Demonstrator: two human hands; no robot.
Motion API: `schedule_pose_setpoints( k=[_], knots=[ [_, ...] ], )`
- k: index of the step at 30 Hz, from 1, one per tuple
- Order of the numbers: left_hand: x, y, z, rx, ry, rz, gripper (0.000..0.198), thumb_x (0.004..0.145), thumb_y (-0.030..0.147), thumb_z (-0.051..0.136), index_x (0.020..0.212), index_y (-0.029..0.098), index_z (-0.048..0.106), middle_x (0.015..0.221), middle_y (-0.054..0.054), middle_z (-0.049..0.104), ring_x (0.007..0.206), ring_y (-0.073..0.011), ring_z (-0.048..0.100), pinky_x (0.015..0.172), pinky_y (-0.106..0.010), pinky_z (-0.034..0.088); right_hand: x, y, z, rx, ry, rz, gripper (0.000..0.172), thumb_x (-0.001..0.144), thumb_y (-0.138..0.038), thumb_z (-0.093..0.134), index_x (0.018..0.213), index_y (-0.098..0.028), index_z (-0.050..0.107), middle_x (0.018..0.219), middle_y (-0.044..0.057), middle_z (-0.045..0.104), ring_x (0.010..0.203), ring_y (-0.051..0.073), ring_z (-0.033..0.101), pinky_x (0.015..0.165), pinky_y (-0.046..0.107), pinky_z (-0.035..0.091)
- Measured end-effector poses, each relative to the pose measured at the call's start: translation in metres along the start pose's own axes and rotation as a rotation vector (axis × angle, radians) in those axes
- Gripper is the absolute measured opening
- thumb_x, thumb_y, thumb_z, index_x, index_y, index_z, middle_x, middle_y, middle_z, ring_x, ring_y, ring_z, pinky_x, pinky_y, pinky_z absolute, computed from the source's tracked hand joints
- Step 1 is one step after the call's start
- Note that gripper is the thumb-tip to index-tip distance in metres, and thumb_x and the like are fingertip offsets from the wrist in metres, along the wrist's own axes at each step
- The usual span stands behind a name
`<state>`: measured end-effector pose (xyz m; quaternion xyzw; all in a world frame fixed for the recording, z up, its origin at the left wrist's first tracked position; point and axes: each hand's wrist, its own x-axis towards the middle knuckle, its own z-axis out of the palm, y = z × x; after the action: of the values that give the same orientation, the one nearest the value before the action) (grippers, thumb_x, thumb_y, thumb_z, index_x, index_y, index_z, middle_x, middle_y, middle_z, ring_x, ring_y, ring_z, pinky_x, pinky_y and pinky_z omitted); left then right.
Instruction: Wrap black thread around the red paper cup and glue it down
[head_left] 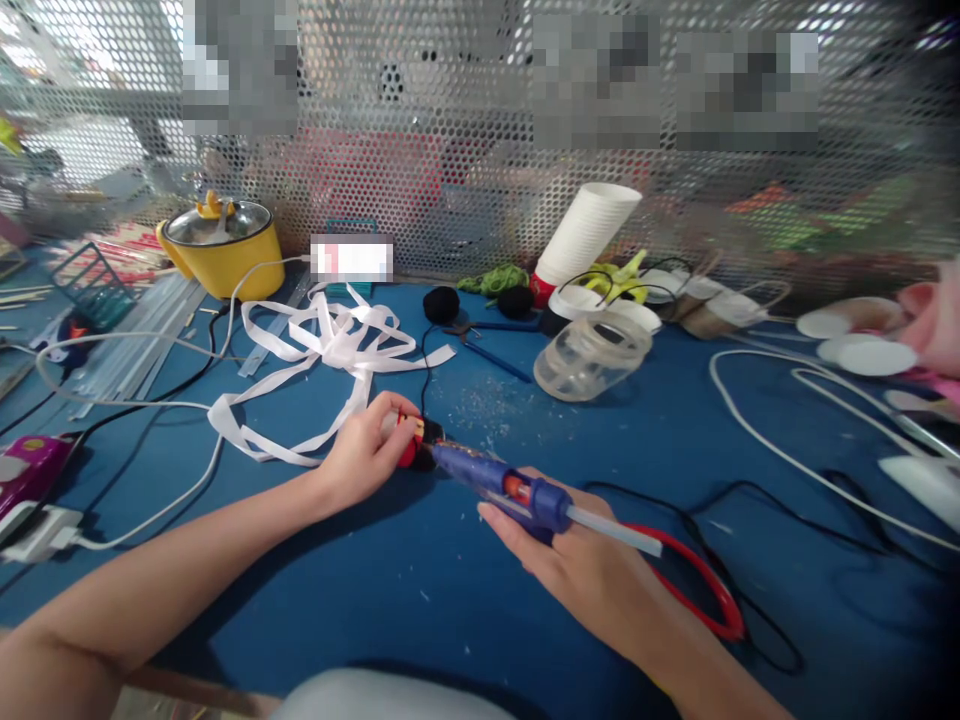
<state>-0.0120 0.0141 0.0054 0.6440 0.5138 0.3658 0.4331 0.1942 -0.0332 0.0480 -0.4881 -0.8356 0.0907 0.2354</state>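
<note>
My left hand (371, 450) is closed round a small cup-like piece (407, 452) with red, black and white on it, partly hidden by my fingers. A black yarn strand runs from it up to a black yarn ball (441, 303). My right hand (555, 545) grips a blue hot glue gun (491, 476), its nozzle end at the dark side of that piece; I cannot tell whether they touch. A clear glue stick (615, 531) sticks out of the gun's back. White ribbon (341, 345) lies loosely looped beyond my left hand.
A yellow pot (244, 262), a leaning stack of paper cups (589, 232) and a clear plastic jar (592, 358) stand along the mesh screen. Scissors (491, 350) lie behind the hands. Cables (750, 400) cross both sides; a purple power strip (34, 470) is far left.
</note>
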Motion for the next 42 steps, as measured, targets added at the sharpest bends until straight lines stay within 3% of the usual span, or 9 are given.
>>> schedule_pose_setpoints(
  k=[10,18,24,33,42],
  knots=[
    [0.0013,-0.0036,-0.0007,0.030,0.009,0.014,0.018,0.085,0.032,0.044,0.094,0.018,0.052,0.057,0.004,0.055,0.050,-0.0107,0.051,0.056,-0.022,0.041,-0.0037,0.0012,0.0008,0.074,-0.058,-0.024,0.010,0.086,-0.028,0.048,0.080,-0.022,0.053,0.075,0.003,0.066,0.068,0.018,0.063,0.065,0.027,0.050],
    [0.0013,-0.0037,-0.0002,0.024,0.010,0.028,0.017,0.085,0.031,0.043,0.095,0.019,0.051,0.057,0.004,0.054,0.049,-0.0109,0.051,0.053,-0.022,0.040,-0.0046,-0.0014,0.0012,0.084,-0.065,-0.037,0.011,0.085,-0.027,0.047,0.079,-0.022,0.056,0.080,0.005,0.067,0.075,0.019,0.065,0.066,0.029,0.051],
    [-0.0013,-0.0046,-0.0002,0.045,-0.005,0.053,0.020,0.086,0.034,0.044,0.097,0.019,0.051,0.061,0.002,0.058,0.050,-0.0121,0.052,0.053,-0.023,0.040,-0.0019,-0.0005,-0.0013,0.044,-0.024,0.032,0.015,0.084,-0.030,0.048,0.073,-0.022,0.054,0.069,0.005,0.066,0.065,0.020,0.065,0.060,0.028,0.052],
    [-0.0051,-0.0008,-0.0016,0.085,-0.021,0.104,0.020,0.086,0.033,0.045,0.099,0.019,0.051,0.064,0.001,0.058,0.048,-0.0114,0.050,0.049,-0.021,0.036,0.0009,0.0038,0.0011,0.016,0.050,-0.014,0.025,0.086,-0.035,0.043,0.076,-0.022,0.061,0.073,0.008,0.068,0.067,0.023,0.066,0.062,0.033,0.054],
    [-0.0054,-0.0012,-0.0017,0.114,-0.032,0.124,0.021,0.087,0.032,0.042,0.101,0.018,0.049,0.068,0.000,0.060,0.048,-0.0110,0.050,0.048,-0.021,0.037,-0.0003,0.0049,0.0005,0.036,0.021,-0.004,0.021,0.086,-0.033,0.044,0.080,-0.021,0.060,0.071,0.006,0.067,0.065,0.021,0.065,0.062,0.029,0.052]
  ],
)
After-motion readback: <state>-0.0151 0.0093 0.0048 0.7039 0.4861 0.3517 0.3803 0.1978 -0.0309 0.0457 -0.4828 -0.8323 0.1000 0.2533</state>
